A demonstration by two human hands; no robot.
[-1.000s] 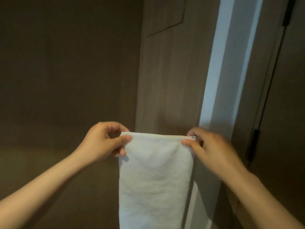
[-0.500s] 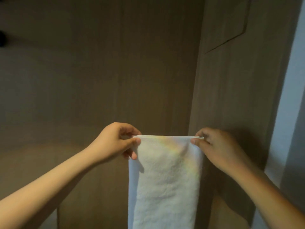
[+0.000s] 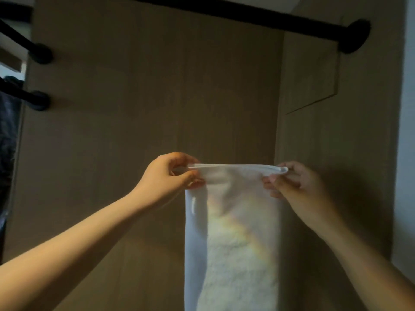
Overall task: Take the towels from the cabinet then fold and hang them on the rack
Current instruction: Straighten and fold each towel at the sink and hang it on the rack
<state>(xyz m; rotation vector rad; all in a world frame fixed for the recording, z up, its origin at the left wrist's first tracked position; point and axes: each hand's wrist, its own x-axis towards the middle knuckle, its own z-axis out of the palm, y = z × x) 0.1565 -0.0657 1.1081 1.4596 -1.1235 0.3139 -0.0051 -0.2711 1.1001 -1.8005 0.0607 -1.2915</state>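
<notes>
- Textile: long white terry towel [image 3: 233, 232], folded lengthwise into a narrow strip. It hung straight down in front of me, with its lower end out of view at the bottom. Its top edge was pulled taut and roughly level between the two hands. A faint rainbow streak of light lay across its face.
- Left hand [image 3: 166, 176]: arm raised and reaching forward. The thumb and curled fingers pinched the towel's upper left corner. I could see the thumb on the near side and the fingertips wrapped behind the hem.
- Right hand [image 3: 298, 187]: arm raised likewise. The fingers were curled, and the thumb and forefinger pinched the upper right corner, where the folded layers showed as a small rolled lip.
- Black round rod [image 3: 247, 12]: it ran across the top of my view, well above the towel and apart from it. It ended at a black round wall mount [image 3: 354, 37] on the right.
- Two shorter black rods [image 3: 33, 52]: these sat at the left edge, one above the other, each meeting the wall at a round foot.
- Brown wood-grain panel [image 3: 134, 108]: it stood behind the towel, with a vertical seam near the middle.
- Dark fabric [image 3: 6, 131]: it was at the far left, and I could not tell what it was.
- Pale strip [image 3: 406, 131]: it ran down the far right edge.
</notes>
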